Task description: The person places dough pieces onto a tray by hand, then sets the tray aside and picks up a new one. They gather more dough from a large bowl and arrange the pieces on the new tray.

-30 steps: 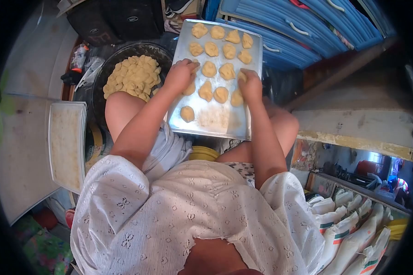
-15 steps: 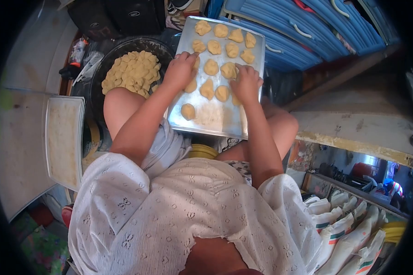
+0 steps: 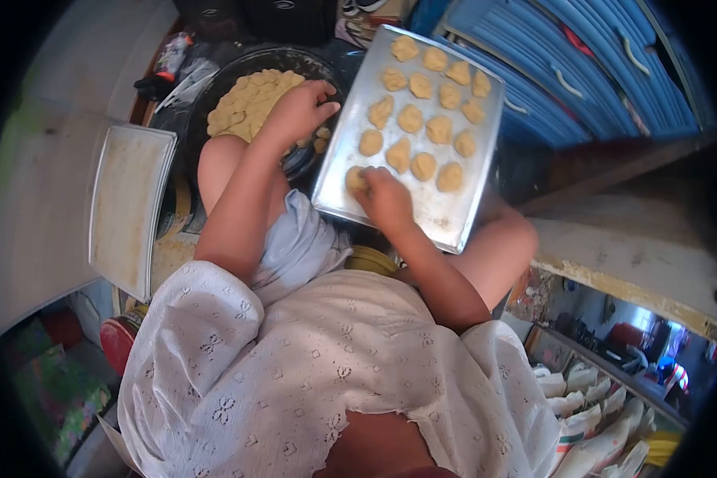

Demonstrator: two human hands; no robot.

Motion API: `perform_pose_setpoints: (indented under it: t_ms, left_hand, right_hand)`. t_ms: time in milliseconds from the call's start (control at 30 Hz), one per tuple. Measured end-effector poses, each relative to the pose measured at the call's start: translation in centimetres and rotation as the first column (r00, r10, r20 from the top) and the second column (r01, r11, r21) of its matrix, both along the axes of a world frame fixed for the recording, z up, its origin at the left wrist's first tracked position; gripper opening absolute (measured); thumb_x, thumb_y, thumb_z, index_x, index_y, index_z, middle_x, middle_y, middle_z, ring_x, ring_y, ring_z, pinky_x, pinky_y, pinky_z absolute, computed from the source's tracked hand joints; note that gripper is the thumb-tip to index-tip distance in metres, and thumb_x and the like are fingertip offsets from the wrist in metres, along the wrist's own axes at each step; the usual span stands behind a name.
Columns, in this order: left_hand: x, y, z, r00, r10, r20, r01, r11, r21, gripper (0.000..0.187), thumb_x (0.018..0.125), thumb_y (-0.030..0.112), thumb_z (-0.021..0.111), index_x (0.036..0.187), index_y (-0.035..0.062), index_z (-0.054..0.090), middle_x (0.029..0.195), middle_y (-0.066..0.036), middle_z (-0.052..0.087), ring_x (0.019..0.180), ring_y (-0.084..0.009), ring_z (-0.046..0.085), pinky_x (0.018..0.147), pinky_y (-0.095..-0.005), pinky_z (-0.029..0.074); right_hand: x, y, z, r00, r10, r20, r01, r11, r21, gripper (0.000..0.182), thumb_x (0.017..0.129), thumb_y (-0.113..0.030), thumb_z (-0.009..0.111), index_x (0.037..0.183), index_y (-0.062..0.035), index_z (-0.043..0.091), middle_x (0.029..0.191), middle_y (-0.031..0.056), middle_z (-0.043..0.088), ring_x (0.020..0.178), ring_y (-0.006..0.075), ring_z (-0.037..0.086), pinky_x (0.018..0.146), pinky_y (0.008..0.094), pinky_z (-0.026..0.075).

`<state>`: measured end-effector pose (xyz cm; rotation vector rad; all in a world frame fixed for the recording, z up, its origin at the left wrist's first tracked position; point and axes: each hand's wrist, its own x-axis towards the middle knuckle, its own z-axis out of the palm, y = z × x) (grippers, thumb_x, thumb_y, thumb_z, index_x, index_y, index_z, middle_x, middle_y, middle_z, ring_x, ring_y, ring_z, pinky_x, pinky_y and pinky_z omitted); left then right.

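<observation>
Pinching dough (image 3: 354, 178) on the tray (image 3: 434, 215), right hand (image 3: 388, 201); left hand (image 3: 298, 115) open near the basin (image 3: 283, 51).

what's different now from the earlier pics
The left hand has left the tray and moved left, over the basin of dough. The right hand has moved left and nearer the body, from the tray's right side; its fingers now touch the dough piece in the near left corner. The other pieces on the tray keep their rows.
</observation>
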<state>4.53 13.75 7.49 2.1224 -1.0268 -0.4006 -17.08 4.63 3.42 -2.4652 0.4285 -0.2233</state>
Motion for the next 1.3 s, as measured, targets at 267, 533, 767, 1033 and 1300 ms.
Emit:
perform_pose_setpoints:
  t_ms: [267, 533, 767, 1033, 1300]
  left_hand:
    - [8.3, 7.5, 3.6, 0.967, 0.253, -0.003, -0.249, 0.950, -0.188, 0.037, 0.081, 0.027, 0.064, 0.108, 0.0013, 0.061, 0.098, -0.015, 0.064, 0.086, -0.0232, 0.062, 0.077, -0.0323, 0.048]
    - [15.5, 16.9, -14.7, 0.901, 0.275, -0.337, -0.191, 0.946, 0.260, 0.047, 0.078, 0.027, 0.065, 0.118, 0.0039, 0.056, 0.108, -0.016, 0.062, 0.095, -0.0269, 0.060, 0.084, -0.0350, 0.046]
    - [12.8, 11.7, -28.3, 0.960, 0.271, -0.071, -0.224, 0.894, 0.387, 0.078, 0.068, 0.022, 0.076, 0.136, 0.0144, 0.039, 0.142, -0.014, 0.034, 0.124, -0.0370, 0.041, 0.095, -0.0434, 0.042]
    - [14.9, 9.1, -29.6, 0.997, -0.075, -0.033, 0.076, 0.686, 0.724, 0.086, 0.067, 0.022, 0.076, 0.138, 0.0394, 0.031, 0.151, -0.003, 0.016, 0.139, -0.0389, 0.009, 0.092, -0.0734, 0.027]
    - [15.3, 11.8, -33.2, 0.994, -0.037, 0.105, -0.026, 0.839, 0.544, 0.052, 0.067, 0.006, 0.072, 0.114, 0.0173, 0.053, 0.116, -0.006, 0.051, 0.111, -0.0324, 0.050, 0.080, -0.0466, 0.046]
  right_hand:
    - [12.1, -1.9, 4.8, 0.994, 0.076, 0.080, -0.085, 0.991, 0.107, 0.029, 0.075, -0.029, 0.066, 0.092, -0.0062, 0.063, 0.093, 0.0150, 0.058, 0.086, 0.0342, 0.058, 0.074, 0.0422, 0.047]
    - [27.8, 2.6, -7.3, 0.790, 0.336, -0.513, -0.337, 0.937, 0.096, 0.057, 0.071, -0.035, 0.068, 0.119, -0.0061, 0.056, 0.120, 0.0198, 0.054, 0.107, 0.0325, 0.055, 0.090, 0.0377, 0.045]
    - [27.2, 6.3, -21.3, 0.595, 0.365, -0.716, -0.302, 0.927, 0.222, 0.060, 0.067, -0.030, 0.071, 0.118, -0.0016, 0.055, 0.119, 0.0226, 0.056, 0.110, 0.0340, 0.055, 0.093, 0.0386, 0.045]
    - [26.2, 3.9, -21.3, 0.508, 0.312, -0.803, -0.205, 0.949, 0.239, 0.045, 0.069, -0.018, 0.065, 0.109, 0.0006, 0.060, 0.117, 0.0221, 0.057, 0.109, 0.0331, 0.056, 0.091, 0.0398, 0.046]
    - [26.5, 3.0, -20.4, 0.656, 0.254, -0.710, -0.173, 0.967, 0.186, 0.055, 0.069, -0.025, 0.070, 0.117, -0.0029, 0.056, 0.110, 0.0198, 0.061, 0.104, 0.0316, 0.059, 0.087, 0.0378, 0.048]
